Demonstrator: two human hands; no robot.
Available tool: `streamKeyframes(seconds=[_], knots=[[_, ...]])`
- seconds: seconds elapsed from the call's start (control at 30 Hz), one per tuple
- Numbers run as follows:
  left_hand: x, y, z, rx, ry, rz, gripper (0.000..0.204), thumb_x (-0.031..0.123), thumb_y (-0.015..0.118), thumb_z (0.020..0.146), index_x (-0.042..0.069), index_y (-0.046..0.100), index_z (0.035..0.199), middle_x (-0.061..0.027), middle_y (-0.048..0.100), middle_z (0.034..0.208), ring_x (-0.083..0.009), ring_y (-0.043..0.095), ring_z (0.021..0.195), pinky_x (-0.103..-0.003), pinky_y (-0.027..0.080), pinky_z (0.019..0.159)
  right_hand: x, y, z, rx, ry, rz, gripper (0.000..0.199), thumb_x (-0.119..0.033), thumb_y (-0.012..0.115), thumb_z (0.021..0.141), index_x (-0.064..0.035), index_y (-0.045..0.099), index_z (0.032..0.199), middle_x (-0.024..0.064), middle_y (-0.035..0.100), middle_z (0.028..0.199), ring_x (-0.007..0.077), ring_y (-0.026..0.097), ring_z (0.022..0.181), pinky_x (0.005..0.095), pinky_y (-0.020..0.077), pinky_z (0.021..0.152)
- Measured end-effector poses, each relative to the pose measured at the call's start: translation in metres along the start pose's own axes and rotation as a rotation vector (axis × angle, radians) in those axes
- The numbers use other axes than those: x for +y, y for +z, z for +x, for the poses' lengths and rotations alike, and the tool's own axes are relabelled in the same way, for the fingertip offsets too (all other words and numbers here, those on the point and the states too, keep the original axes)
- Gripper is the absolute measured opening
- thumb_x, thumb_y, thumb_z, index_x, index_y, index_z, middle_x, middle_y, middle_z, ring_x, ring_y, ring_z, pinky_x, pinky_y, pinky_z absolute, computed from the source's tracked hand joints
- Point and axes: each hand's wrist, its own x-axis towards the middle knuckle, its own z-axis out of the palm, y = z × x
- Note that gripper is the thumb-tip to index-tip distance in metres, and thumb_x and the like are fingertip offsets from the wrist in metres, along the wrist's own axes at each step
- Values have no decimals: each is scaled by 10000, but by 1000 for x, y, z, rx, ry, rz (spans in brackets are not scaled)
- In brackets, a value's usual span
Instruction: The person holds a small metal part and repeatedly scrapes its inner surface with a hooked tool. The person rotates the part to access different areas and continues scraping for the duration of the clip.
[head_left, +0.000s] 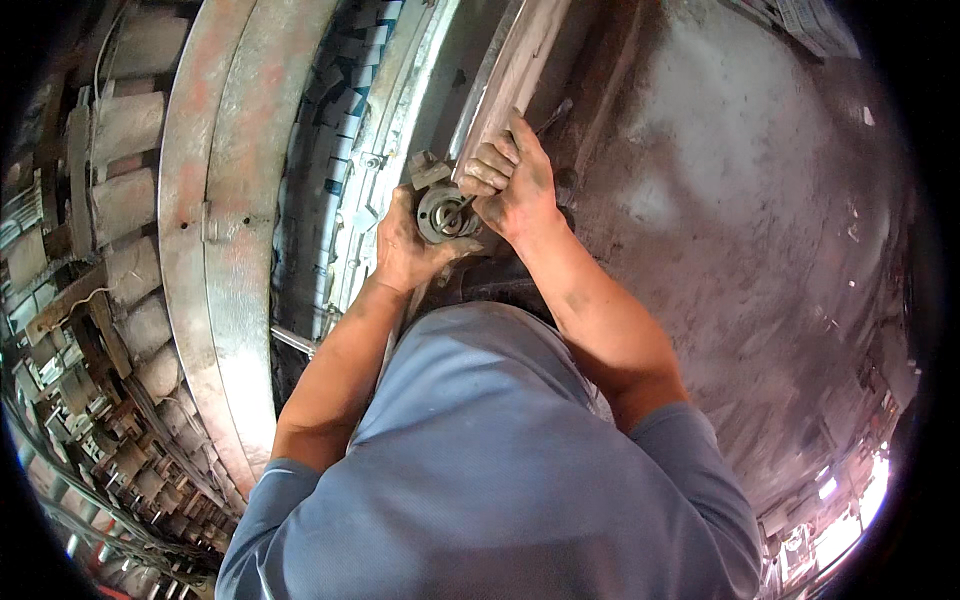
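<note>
A round, greasy metal part (432, 216) with a ringed bore sits in front of me. My left hand (408, 248) is closed around its left and near sides, thumb along the near edge. In my right hand (522, 190) is a thin metal rod-like tool (461, 207), the fingers curled round it. Its lower end reaches into the bore; how deep, I cannot tell. A thin dark length (556, 115) shows beyond the right fist, perhaps the same tool. Both hands are smeared with grime. A small metal block (429, 170) lies against the far side of the round part.
A long metal bar (515, 70) runs away just beyond my hands. To the left stand a pale rail with bolts (368, 165) and a wide curved metal band (235, 230). Rows of blocks and cables (120, 440) fill the far left. A broad, dirty metal surface (740, 250) spreads to the right.
</note>
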Motion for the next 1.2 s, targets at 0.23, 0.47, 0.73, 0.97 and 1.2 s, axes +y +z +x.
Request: streamKeyframes(seconds=[0.23,0.47,0.73,0.97,1.2], knots=[[9,-7,7,-37,5,15,807,313,971,580,-13,501,1150,-201,669,1067,-305,681,999,-383,548,852,-7,-10,19,-41,120,62,547,-479,479,1037,-202,329,589,-78,233,516,75,267,418,240,242,427],[12,-19,15,-103,-181,-344,841,245,963,615,-18,480,1251,-115,661,1079,-189,629,1014,-333,519,903,-9,-15,40,-96,353,272,560,-497,472,1041,-179,361,594,-69,284,511,83,319,424,245,273,428],[-10,-31,-21,43,-537,-684,824,570,760,811,42,475,1375,-103,609,1198,-204,601,1070,-340,491,834,-17,19,12,79,96,287,496,-464,537,1021,-177,374,650,-66,307,566,89,339,452,230,302,414],[27,-65,-37,166,-809,-1013,635,664,400,991,129,568,1289,-44,684,1027,-168,649,853,-318,451,563,-33,31,-22,-147,246,283,477,-428,535,1027,-163,369,667,-66,275,593,55,306,477,181,275,394],[71,-89,-46,348,-926,-1003,676,744,383,946,152,631,1157,-40,693,952,-183,627,757,-315,376,510,-15,36,-36,-161,291,22,370,-366,595,1003,-104,503,758,-41,382,640,47,355,468,185,315,382]])
